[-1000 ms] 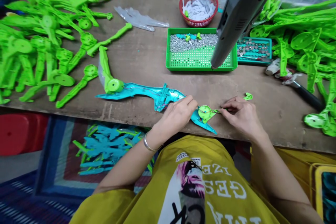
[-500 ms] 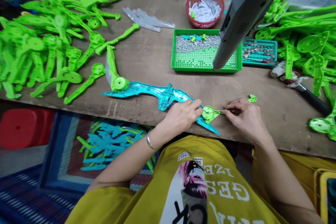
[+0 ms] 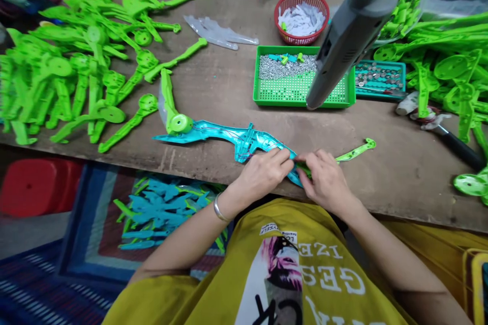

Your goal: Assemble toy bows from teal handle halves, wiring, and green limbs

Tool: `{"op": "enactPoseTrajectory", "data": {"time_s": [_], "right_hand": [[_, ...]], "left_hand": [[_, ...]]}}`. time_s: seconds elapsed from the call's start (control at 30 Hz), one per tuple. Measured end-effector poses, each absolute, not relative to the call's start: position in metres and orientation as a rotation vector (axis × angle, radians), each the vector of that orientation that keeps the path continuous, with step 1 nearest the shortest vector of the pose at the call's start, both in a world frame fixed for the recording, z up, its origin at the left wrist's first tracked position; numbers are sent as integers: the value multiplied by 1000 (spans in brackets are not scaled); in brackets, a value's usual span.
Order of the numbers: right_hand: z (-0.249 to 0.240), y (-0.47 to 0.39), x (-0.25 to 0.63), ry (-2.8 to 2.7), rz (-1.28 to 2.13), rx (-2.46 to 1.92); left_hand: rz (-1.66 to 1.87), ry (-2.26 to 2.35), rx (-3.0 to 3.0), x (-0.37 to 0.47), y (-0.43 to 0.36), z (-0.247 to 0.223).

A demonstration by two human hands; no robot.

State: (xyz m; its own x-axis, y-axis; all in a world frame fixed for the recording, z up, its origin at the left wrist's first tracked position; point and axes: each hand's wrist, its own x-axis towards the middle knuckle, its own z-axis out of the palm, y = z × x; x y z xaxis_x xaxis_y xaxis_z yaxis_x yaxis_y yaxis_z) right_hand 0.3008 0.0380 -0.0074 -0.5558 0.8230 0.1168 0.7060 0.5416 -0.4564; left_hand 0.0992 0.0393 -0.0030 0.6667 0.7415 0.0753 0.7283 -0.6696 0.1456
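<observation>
Left hand [image 3: 266,168]: fingers curled and bunched, resting on the right part of a turquoise frame [image 3: 223,132]. Right hand [image 3: 324,177]: thumb and forefinger spread a little over the frame's right end, a bit of green showing between them. The two sets of fingertips come close together there. Contact points hidden; cannot tell whether either hand is clamped on the frame, on the green or on a wire.

Frame lies near the table's front edge, long, slightly bowed, its greater length reaching out left of the left hand. Thin wires along its inner face. Right end largely covered by the fingers. Slim green arm [image 3: 356,151] sticks out beyond the right hand, on the side away from the left, tilted up toward its tip.

At the frame's other end, well apart from the hands: second green arm [image 3: 168,94], upright-slanting, round hub over the frame, translucent blade behind it.

Farther out, beyond the hands: green tray [image 3: 316,103] of small metal screws, grey power driver [image 3: 348,35] slanting down in front of it; red basket [image 3: 301,39] of white pieces behind. Heap of green parts [image 3: 61,73] far left, another green pile [image 3: 453,68] far right.
</observation>
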Motion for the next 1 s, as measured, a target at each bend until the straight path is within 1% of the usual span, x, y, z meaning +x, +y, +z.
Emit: {"op": "enactPoseTrajectory", "data": {"time_s": [0.1,0.3,0.4,0.53,0.63,0.87,1.0], "right_hand": [[-9,38,301,-2529,449,-1242],[-4,38,299,-2590,381,-1220],[-4,37,295,-2611,371,-1221],[-4,35,292,-2644,313,-1223],[-5,35,292,-2641,273,-1206],[-6,34,290,-2655,219,-1187],[-6,35,290,-2663,219,-1183]], "left_hand": [[275,1327,2669,93,40,-6],[236,1346,2417,89,57,3],[179,1317,2343,92,68,12],[-4,1328,2320,100,82,22],[-110,1253,2359,104,94,24],[-179,975,2349,100,116,21],[-221,952,2331,97,120,23]]}}
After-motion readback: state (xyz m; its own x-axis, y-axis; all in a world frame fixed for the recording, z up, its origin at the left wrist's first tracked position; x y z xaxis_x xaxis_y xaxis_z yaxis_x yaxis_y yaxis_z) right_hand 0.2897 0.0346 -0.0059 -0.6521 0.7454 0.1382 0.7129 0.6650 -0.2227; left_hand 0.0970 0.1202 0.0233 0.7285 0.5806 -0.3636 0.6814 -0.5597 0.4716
